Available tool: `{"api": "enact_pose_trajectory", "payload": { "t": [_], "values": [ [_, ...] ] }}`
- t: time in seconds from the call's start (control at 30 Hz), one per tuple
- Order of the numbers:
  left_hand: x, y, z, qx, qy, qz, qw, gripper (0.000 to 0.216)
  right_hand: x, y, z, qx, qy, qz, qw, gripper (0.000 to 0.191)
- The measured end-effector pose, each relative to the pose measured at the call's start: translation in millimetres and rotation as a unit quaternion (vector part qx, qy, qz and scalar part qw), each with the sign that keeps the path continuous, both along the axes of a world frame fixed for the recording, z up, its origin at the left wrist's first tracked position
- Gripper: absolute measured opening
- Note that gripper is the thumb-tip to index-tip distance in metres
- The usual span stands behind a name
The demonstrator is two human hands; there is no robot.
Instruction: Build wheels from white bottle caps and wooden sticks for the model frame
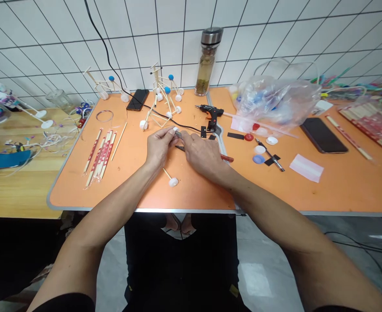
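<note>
Both my hands meet over the middle of the orange table [194,190]. My left hand [159,146] is closed, pinching a small white bottle cap [175,129] at its fingertips. My right hand [201,151] is closed on a small grey tool [178,134] whose tip touches that cap. A red-handled tool [226,158] lies under my right hand. Just below my left hand lies a stick with a white cap [171,179] on its end. A black cable [178,123] runs past my fingers.
Wrapped chopsticks [100,154] lie at left. Stick-and-cap models [163,97], a phone [138,99], a glue gun [212,113] and a glass bottle [207,63] stand behind. Loose caps [259,149], a plastic bag [275,102] and a second phone [323,135] sit at right. A wooden table [15,182] adjoins at left.
</note>
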State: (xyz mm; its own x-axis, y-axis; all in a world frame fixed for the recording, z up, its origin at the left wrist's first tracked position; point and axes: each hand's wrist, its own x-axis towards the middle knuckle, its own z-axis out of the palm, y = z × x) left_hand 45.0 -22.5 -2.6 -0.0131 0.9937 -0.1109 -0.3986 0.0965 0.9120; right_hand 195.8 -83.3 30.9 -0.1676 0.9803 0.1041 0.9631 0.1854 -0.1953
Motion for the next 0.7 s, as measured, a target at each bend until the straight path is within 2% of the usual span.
{"api": "enact_pose_trajectory", "payload": {
  "t": [0.07,0.1,0.13,0.2,0.27,0.3,0.33,0.37,0.4,0.5,0.57,0.63,0.7],
  "values": [
    [-1,-1,0.7,0.024,0.007,0.000,1.000,0.003,5,4,1.3,-0.022,0.162,0.014,0.986,0.040],
    [-1,-1,1.3,0.034,0.009,0.000,0.999,0.004,8,7,2.2,-0.053,0.270,0.021,0.961,0.035],
    [-1,-2,1.7,0.045,0.010,0.002,0.999,0.006,12,10,3.3,-0.095,0.382,0.025,0.919,0.032],
    [-2,-2,1.7,0.068,0.014,0.002,0.998,0.008,20,15,5.3,-0.195,0.567,0.021,0.800,0.028],
    [-1,-1,0.1,0.083,0.019,-0.003,0.996,0.007,25,20,6.4,-0.283,0.665,0.008,0.691,0.029],
    [-1,-1,-1.1,0.085,0.022,-0.004,0.996,0.007,26,21,6.4,-0.313,0.687,0.004,0.655,0.028],
    [-1,0,-2.6,0.084,0.022,-0.004,0.996,0.007,26,22,5.8,-0.331,0.698,-0.001,0.634,0.025],
    [-1,0,-4.2,0.082,0.019,-0.002,0.996,0.007,26,23,4.8,-0.339,0.701,-0.005,0.627,0.021],
    [0,1,-5.7,0.078,0.013,0.001,0.997,0.007,24,23,3.3,-0.332,0.700,-0.008,0.633,0.019],
    [0,2,-9.0,0.068,-0.013,-0.004,0.998,0.010,20,22,-2.0,-0.268,0.678,-0.005,0.684,0.017],
    [1,2,-9.4,0.068,-0.018,-0.015,0.997,0.009,19,22,-4.1,-0.245,0.672,0.002,0.699,0.020],
    [1,1,-8.5,0.070,-0.008,-0.018,0.997,0.005,21,24,-3.8,-0.270,0.685,0.007,0.677,0.019],
    [2,0,-6.7,0.071,-0.002,-0.013,0.997,0.004,25,27,-2.4,-0.319,0.704,0.014,0.634,0.018]
  ]
}}
